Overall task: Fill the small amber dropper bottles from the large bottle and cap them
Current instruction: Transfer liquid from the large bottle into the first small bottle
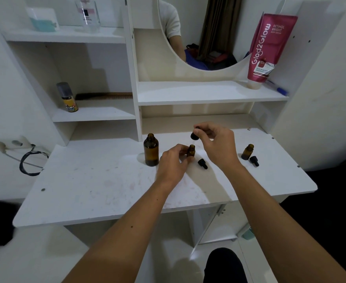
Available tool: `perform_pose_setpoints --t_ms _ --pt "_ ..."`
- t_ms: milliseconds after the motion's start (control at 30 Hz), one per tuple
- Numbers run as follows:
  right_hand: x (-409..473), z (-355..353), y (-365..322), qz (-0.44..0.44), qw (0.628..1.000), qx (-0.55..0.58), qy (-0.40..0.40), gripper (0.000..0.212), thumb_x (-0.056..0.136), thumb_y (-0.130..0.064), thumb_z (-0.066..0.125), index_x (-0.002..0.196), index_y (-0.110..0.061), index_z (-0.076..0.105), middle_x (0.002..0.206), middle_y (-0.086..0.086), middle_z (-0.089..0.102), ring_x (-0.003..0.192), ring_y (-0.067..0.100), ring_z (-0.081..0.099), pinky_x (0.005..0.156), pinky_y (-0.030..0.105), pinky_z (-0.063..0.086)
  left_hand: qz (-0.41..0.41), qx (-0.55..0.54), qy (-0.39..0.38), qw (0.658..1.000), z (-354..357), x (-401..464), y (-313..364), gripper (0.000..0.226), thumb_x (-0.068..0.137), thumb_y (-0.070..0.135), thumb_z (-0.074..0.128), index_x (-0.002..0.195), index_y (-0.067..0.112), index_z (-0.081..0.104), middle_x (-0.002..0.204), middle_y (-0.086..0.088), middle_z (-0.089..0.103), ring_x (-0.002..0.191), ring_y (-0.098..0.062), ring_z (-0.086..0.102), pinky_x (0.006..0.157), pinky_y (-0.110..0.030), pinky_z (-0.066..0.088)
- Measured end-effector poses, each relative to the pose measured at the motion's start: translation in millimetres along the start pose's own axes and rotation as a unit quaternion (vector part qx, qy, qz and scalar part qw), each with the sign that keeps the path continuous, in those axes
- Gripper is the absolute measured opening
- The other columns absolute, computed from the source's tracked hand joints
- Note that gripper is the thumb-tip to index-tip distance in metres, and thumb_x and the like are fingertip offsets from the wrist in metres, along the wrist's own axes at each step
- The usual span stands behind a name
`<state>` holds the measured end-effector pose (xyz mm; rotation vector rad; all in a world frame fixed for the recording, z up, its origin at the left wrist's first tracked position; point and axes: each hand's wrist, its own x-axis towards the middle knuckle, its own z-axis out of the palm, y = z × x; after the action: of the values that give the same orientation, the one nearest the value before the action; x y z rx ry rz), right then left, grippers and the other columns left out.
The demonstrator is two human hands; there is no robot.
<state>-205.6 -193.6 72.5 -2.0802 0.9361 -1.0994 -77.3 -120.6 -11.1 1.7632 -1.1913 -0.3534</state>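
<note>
Three amber bottles stand on the white counter [106,190]: one large bottle [151,150], uncapped and upright, and two small dropper bottles. One small bottle [191,151] stands just right of the large bottle, pinched near its base between the fingers and thumb of the left hand [173,164], its mouth open. Directly above that mouth, the right hand [217,144] pinches a black dropper cap [194,136] by its bulb between curled fingertips, the thin glass pipette pointing down toward the bottle neck; whether the tip has entered the neck cannot be told. Three black dropper caps appear in all: the one held, a second cap [202,163] lying on its side on the counter right of the large bottle and just beyond the held small bottle, and a third cap [254,160] lying farther right. The second small bottle [247,152] stands open and well to the right of the large bottle, just beside that third cap. Behind the large bottle rises a white shelf unit [208,92] with a round mirror [198,33]; one pink tube [268,50] leans on the shelf up and to the right, and one small yellow can [68,98] sits on a lower shelf up and to the left. One black cable [28,162] loops off the wall far left of the large bottle.
</note>
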Motion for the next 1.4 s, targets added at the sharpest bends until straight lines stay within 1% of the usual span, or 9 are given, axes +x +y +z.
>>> perform_pose_setpoints --t_ms 67,167,267,400,633,800,1000,1333,1400 --pt "-1 -3 -4 -0.013 1.0 -0.002 0.009 0.014 0.098 -0.015 0.074 0.11 -0.011 0.08 0.089 -0.006 0.08 0.081 -0.015 0.069 0.081 0.003 0.049 -0.001 -0.001 -0.005 1.0 -1 -1 1 0.035 0.092 0.03 0.077 0.125 0.02 0.069 0.119 0.008 0.074 0.109 -0.007 0.067 0.102 -0.033 0.055" --pt "-1 -10 -13 -0.025 0.999 0.004 0.022 0.014 0.099 -0.014 0.073 0.111 -0.011 0.079 0.089 -0.005 0.079 0.082 -0.016 0.069 0.082 0.002 0.049 -0.01 -0.014 -0.008 1.0 -5 -7 1 0.049 0.091 0.034 0.079 0.135 0.019 0.063 0.128 0.006 0.07 0.116 -0.007 0.064 0.104 -0.029 0.052" --pt "-3 -15 -22 -0.047 0.998 0.005 0.041 0.014 0.1 -0.016 0.073 0.113 -0.012 0.077 0.092 -0.004 0.079 0.085 -0.012 0.071 0.084 0.004 0.05 -0.033 -0.049 0.006 0.998 -13 -17 3 0.054 0.089 0.037 0.079 0.137 0.02 0.061 0.131 0.008 0.068 0.112 -0.003 0.06 0.098 -0.02 0.048" --pt "-5 -18 -33 -0.066 0.995 0.014 0.073 0.018 0.1 -0.019 0.073 0.115 -0.011 0.076 0.097 -0.002 0.08 0.091 -0.001 0.074 0.086 0.007 0.053 -0.05 -0.11 0.008 0.993 -33 -38 -1 0.048 0.087 0.036 0.081 0.131 0.023 0.065 0.122 0.009 0.072 0.107 -0.002 0.066 0.091 -0.015 0.052" --pt "-1 8 -71 -0.106 0.989 0.079 0.071 0.019 0.1 -0.018 0.073 0.115 -0.009 0.077 0.103 -0.002 0.078 0.097 0.008 0.075 0.091 0.021 0.059 -0.06 -0.125 0.079 0.987 -87 -60 -19 0.03 0.086 0.031 0.084 0.11 0.019 0.071 0.097 0.008 0.074 0.089 -0.007 0.07 0.085 -0.024 0.06" --pt "5 32 -93 -0.114 0.986 0.11 0.055 0.019 0.1 -0.018 0.072 0.116 -0.009 0.077 0.105 -0.002 0.078 0.1 0.008 0.075 0.092 0.019 0.058 -0.084 -0.109 0.137 0.981 -106 -50 -33 0.042 0.081 0.032 0.088 0.112 0.022 0.061 0.1 0.007 0.067 0.094 -0.014 0.066 0.083 -0.024 0.059" --pt "9 46 -98 -0.111 0.985 0.123 0.056 0.018 0.1 -0.018 0.072 0.116 -0.01 0.077 0.105 -0.002 0.078 0.1 0.009 0.075 0.093 0.023 0.06 -0.082 -0.109 0.073 0.988 -105 -31 -41 0.065 0.078 0.033 0.09 0.133 0.022 0.058 0.13 0.008 0.063 0.115 -0.012 0.061 0.101 -0.026 0.052" --pt "11 53 -91 -0.137 0.987 0.085 0.024 0.019 0.1 -0.017 0.073 0.117 -0.01 0.076 0.106 -0.001 0.077 0.099 0.007 0.075 0.092 0.02 0.059 -0.086 -0.109 0.048 0.989 -104 -26 -40 0.051 0.081 0.029 0.088 0.126 0.021 0.065 0.116 0.01 0.071 0.107 -0.009 0.065 0.102 -0.027 0.053" --pt "11 58 -87 -0.143 0.987 0.072 0.016 0.019 0.1 -0.017 0.073 0.116 -0.008 0.076 0.105 0.002 0.078 0.098 0.01 0.076 0.092 0.025 0.061 -0.085 -0.109 0.053 0.989 -104 -26 -40 0.051 0.08 0.029 0.089 0.125 0.021 0.066 0.115 0.01 0.072 0.106 -0.008 0.066 0.101 -0.029 0.054"
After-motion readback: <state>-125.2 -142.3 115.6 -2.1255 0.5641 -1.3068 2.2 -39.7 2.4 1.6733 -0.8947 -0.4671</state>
